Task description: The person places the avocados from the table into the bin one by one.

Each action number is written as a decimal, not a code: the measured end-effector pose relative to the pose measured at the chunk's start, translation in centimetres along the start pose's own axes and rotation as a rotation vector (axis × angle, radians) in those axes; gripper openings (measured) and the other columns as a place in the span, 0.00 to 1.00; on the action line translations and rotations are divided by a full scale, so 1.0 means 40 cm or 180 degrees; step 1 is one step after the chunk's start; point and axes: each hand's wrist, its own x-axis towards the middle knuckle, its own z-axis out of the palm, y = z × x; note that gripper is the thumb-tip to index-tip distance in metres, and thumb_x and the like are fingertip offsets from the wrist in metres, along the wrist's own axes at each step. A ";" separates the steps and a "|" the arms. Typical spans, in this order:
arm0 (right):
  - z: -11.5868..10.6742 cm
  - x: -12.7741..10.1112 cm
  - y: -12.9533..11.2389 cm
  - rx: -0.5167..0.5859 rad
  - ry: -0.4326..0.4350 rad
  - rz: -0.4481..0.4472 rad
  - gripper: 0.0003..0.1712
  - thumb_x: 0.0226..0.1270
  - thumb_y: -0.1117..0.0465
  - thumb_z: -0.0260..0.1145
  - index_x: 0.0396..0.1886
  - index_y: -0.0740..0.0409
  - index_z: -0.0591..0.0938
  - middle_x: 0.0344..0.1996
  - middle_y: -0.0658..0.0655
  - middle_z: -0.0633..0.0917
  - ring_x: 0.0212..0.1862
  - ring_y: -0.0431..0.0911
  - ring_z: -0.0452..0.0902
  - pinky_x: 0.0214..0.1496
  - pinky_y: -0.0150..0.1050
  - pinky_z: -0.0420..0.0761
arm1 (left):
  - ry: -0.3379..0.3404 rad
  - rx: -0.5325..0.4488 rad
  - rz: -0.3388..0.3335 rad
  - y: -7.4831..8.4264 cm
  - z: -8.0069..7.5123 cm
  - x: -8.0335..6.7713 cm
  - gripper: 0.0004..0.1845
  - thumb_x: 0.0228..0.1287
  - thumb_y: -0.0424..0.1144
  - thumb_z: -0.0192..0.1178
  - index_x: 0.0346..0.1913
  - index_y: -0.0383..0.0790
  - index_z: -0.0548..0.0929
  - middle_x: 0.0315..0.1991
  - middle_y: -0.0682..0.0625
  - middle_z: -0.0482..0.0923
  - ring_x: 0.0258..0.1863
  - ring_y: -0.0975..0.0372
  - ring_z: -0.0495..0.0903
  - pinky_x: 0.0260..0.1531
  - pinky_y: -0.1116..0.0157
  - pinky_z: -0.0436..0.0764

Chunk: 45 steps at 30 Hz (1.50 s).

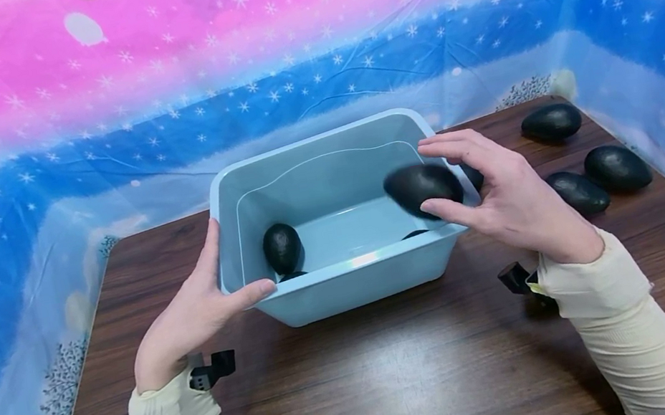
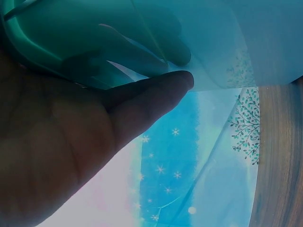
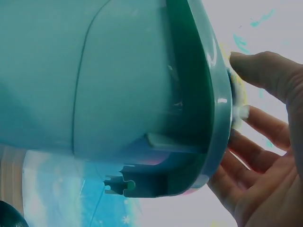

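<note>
A light blue plastic bin (image 1: 345, 285) stands on a dark wooden table (image 1: 398, 371). My left hand (image 1: 193, 316) rests on its near left corner, fingers straight along the left wall and thumb stretched along the front wall. In the left wrist view the palm (image 2: 61, 142) lies flat against the bin (image 2: 142, 38). My right hand (image 1: 493, 193) pinches a black avocado (image 1: 423, 186) between thumb and fingers, just above the bin's right rim. Another avocado (image 1: 282, 246) lies inside at the left. In the right wrist view the bin's rim (image 3: 220, 94) hides the held fruit from my right hand (image 3: 265, 165).
Three more black avocados (image 1: 550, 123) (image 1: 616, 168) (image 1: 578, 192) lie on the table's right side, and another shows behind my right hand. A pink and blue starry cloth (image 1: 280, 41) walls in the table at the back and sides.
</note>
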 end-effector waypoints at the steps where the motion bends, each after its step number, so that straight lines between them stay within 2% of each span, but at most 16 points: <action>1: 0.001 -0.002 0.007 -0.0016 0.0003 0.0003 0.38 0.47 0.70 0.79 0.61 0.58 0.78 0.60 0.55 0.77 0.63 0.48 0.70 0.60 0.29 0.67 | 0.0009 -0.0001 -0.0004 0.000 0.000 0.000 0.59 0.62 0.54 0.65 0.72 0.70 0.22 0.75 0.64 0.23 0.75 0.54 0.41 0.62 0.38 0.59; 3: 0.001 -0.006 0.019 -0.0061 0.0016 0.0003 0.37 0.48 0.68 0.79 0.62 0.56 0.78 0.60 0.53 0.77 0.63 0.47 0.70 0.61 0.31 0.67 | 0.0019 -0.0007 -0.0003 0.001 0.000 0.001 0.59 0.62 0.54 0.65 0.72 0.71 0.23 0.75 0.64 0.24 0.75 0.54 0.41 0.62 0.38 0.59; 5: -0.001 -0.009 0.024 -0.0097 0.0026 0.0011 0.37 0.50 0.68 0.78 0.62 0.55 0.78 0.60 0.52 0.77 0.59 0.45 0.72 0.50 0.28 0.72 | 0.0002 -0.0007 0.0006 0.002 -0.001 0.001 0.59 0.62 0.54 0.65 0.72 0.71 0.22 0.75 0.64 0.23 0.75 0.54 0.41 0.62 0.38 0.59; 7: -0.005 -0.011 0.025 -0.0115 0.0038 0.0007 0.36 0.51 0.68 0.77 0.63 0.54 0.77 0.60 0.52 0.77 0.49 0.42 0.75 0.39 0.27 0.73 | -0.0008 -0.0017 0.0006 0.002 -0.002 0.002 0.59 0.62 0.54 0.65 0.72 0.71 0.22 0.75 0.64 0.23 0.75 0.54 0.41 0.62 0.39 0.59; 10: -0.013 -0.010 0.012 -0.0110 0.0054 -0.0002 0.35 0.51 0.71 0.76 0.62 0.56 0.77 0.59 0.53 0.77 0.38 0.39 0.72 0.23 0.28 0.66 | -0.0046 -0.0028 0.0029 0.002 -0.003 0.002 0.60 0.62 0.53 0.65 0.72 0.70 0.22 0.75 0.64 0.23 0.75 0.53 0.41 0.62 0.38 0.59; 12: -0.019 -0.007 -0.003 -0.0076 0.0070 -0.0011 0.35 0.50 0.73 0.75 0.62 0.59 0.77 0.58 0.55 0.78 0.39 0.40 0.73 0.28 0.27 0.69 | -0.0036 -0.0032 0.0026 0.002 -0.001 0.001 0.59 0.62 0.53 0.65 0.72 0.70 0.22 0.75 0.64 0.23 0.75 0.53 0.42 0.62 0.38 0.59; 14: -0.028 -0.003 -0.020 -0.0039 0.0090 -0.0010 0.35 0.50 0.75 0.75 0.61 0.62 0.77 0.57 0.57 0.79 0.46 0.41 0.74 0.32 0.26 0.71 | -0.0021 -0.0042 0.0022 0.002 0.000 0.001 0.59 0.62 0.53 0.65 0.72 0.70 0.22 0.76 0.64 0.24 0.75 0.54 0.42 0.62 0.39 0.60; 16: -0.037 0.001 -0.035 -0.0010 0.0116 -0.0026 0.34 0.49 0.77 0.74 0.60 0.65 0.77 0.56 0.59 0.79 0.52 0.44 0.74 0.40 0.26 0.73 | -0.0012 -0.0028 0.0021 0.003 0.000 0.001 0.59 0.62 0.53 0.65 0.72 0.70 0.22 0.76 0.64 0.24 0.75 0.54 0.41 0.62 0.38 0.60; 18: -0.046 0.004 -0.043 -0.0010 0.0152 -0.0039 0.34 0.49 0.79 0.73 0.59 0.68 0.77 0.55 0.62 0.80 0.55 0.47 0.75 0.49 0.27 0.73 | 0.0002 -0.0026 0.0024 0.002 0.002 0.000 0.59 0.62 0.53 0.65 0.72 0.70 0.23 0.76 0.64 0.24 0.75 0.54 0.42 0.62 0.38 0.60; 21: -0.060 0.004 -0.043 -0.0066 0.0236 -0.0020 0.33 0.48 0.80 0.73 0.58 0.69 0.78 0.54 0.62 0.80 0.56 0.48 0.74 0.56 0.28 0.72 | 0.0011 -0.0026 0.0017 0.002 0.002 -0.001 0.59 0.62 0.53 0.65 0.72 0.71 0.23 0.76 0.64 0.24 0.75 0.54 0.42 0.61 0.38 0.61; 29: -0.102 -0.012 0.005 -0.0203 0.0539 0.0267 0.33 0.50 0.77 0.74 0.59 0.61 0.80 0.54 0.56 0.81 0.56 0.44 0.73 0.57 0.32 0.71 | 0.0021 -0.0059 0.0044 0.001 -0.002 0.000 0.58 0.63 0.53 0.65 0.72 0.72 0.23 0.75 0.67 0.24 0.75 0.57 0.41 0.63 0.40 0.59; 35: -0.115 -0.028 0.070 -0.0299 0.0615 0.0570 0.31 0.55 0.69 0.74 0.61 0.50 0.80 0.56 0.50 0.80 0.57 0.40 0.73 0.57 0.30 0.70 | -0.0008 -0.0088 0.0062 -0.001 -0.003 0.001 0.58 0.63 0.52 0.65 0.72 0.71 0.23 0.75 0.66 0.24 0.75 0.56 0.41 0.63 0.40 0.59; 39: -0.111 -0.035 0.128 -0.0367 0.0487 0.0870 0.30 0.60 0.63 0.72 0.63 0.45 0.78 0.57 0.48 0.78 0.58 0.41 0.71 0.58 0.27 0.68 | -0.0005 -0.0116 0.0076 -0.002 -0.003 0.001 0.58 0.63 0.52 0.65 0.72 0.72 0.23 0.75 0.66 0.24 0.75 0.56 0.41 0.63 0.40 0.59; 42: -0.118 -0.043 0.166 -0.0483 0.0223 0.1159 0.30 0.65 0.56 0.70 0.66 0.47 0.75 0.60 0.54 0.76 0.61 0.49 0.69 0.63 0.40 0.68 | -0.0006 -0.0121 0.0060 -0.002 -0.002 0.001 0.58 0.63 0.52 0.65 0.72 0.72 0.23 0.75 0.67 0.24 0.75 0.57 0.41 0.63 0.40 0.60; 45: -0.147 -0.055 0.194 -0.0666 -0.0268 0.1601 0.37 0.66 0.46 0.67 0.71 0.54 0.68 0.65 0.63 0.69 0.65 0.61 0.63 0.64 0.58 0.63 | -0.0010 -0.0122 0.0076 -0.001 -0.001 0.003 0.58 0.63 0.52 0.65 0.72 0.72 0.24 0.75 0.67 0.24 0.75 0.57 0.41 0.63 0.41 0.60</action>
